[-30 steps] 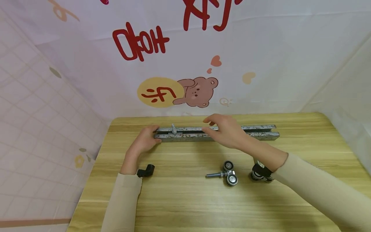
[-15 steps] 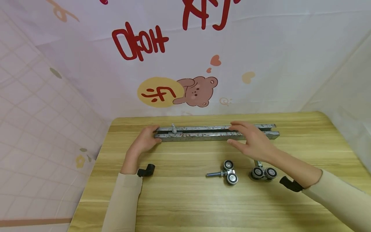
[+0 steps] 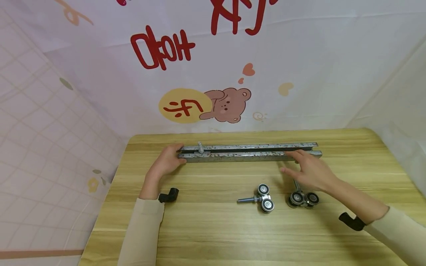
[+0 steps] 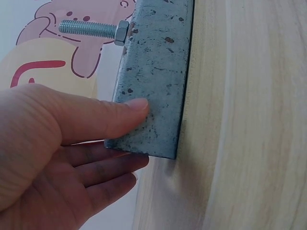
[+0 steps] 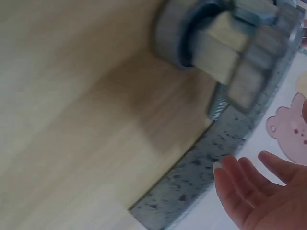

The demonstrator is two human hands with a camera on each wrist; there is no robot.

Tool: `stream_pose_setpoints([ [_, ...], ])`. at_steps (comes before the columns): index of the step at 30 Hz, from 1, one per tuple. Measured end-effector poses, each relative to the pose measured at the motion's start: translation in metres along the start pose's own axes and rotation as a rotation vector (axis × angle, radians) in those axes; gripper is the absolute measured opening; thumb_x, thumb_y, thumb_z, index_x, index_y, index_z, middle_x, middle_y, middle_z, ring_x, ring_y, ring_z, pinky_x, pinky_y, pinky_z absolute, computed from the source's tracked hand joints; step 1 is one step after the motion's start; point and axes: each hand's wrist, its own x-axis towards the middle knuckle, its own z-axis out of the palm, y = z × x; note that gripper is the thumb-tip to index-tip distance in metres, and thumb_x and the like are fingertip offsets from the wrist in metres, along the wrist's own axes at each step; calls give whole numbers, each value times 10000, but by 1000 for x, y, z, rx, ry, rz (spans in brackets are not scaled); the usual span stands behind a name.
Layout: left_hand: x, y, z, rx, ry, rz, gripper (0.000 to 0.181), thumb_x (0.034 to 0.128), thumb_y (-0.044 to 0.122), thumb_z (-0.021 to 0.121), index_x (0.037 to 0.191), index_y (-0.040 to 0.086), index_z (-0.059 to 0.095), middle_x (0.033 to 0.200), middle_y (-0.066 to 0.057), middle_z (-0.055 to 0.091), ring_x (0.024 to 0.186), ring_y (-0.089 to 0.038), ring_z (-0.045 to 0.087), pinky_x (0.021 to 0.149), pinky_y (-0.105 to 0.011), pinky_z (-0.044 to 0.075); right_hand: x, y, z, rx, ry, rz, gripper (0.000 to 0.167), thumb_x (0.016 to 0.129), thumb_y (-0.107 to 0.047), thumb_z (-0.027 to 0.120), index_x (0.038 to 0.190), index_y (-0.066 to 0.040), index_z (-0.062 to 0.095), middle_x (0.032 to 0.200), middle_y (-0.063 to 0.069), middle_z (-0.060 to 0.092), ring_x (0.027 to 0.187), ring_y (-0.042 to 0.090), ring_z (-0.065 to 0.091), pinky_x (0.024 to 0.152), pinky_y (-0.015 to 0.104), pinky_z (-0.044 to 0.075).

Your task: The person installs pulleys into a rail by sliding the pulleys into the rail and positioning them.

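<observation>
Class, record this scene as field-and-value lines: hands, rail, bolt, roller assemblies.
Left hand: holds left end of metal rail
Right hand: near rail's right end; contact unclear
Metal rail: slotted, along far side of table
Bolt: stands up near rail's left end
Left roller assembly: stem points left
Right roller assembly: stem points toward rail

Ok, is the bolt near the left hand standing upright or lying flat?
Upright: in the head view the bolt rises from the slotted rail; the left wrist view shows it roughly square to the rail.

Wooden tabletop (image 3: 206,231), bear-printed wall (image 3: 283,59)
</observation>
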Motion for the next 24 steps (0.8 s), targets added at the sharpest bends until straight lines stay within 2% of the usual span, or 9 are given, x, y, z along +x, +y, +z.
stream_pose_setpoints([
  [5,0,0,0,-10,2,-6,667,990,39,714,1566,-85,399,1587,-276,422,1399,-433,495,1135,-549,442,-3,9,7,-4,-13,25,603,990,-482,699,1338,10,676,1172,213,694,966,367,696,745,564,577],
  [14,0,-1,0,4,4,5,656,992,31,707,1561,-90,404,1581,-289,423,1390,-440,502,1128,-550,448,-2,19,14,24,-121,85,555,979,-541,688,1146,-14,745,958,55,750,820,212,701,720,483,589],
  [19,1,-2,-1,7,3,4,659,992,39,711,1562,-87,405,1584,-289,418,1391,-440,500,1130,-553,445,-1,21,19,21,-162,92,381,944,-420,752,1022,-47,753,880,-10,740,746,165,678,644,433,575],
  [24,3,-3,0,17,2,9,653,991,46,714,1554,-93,414,1565,-294,439,1382,-443,508,1121,-552,453,-1,23,19,12,-169,77,266,915,-315,775,929,-51,744,825,-6,722,680,151,637,578,414,545],
])
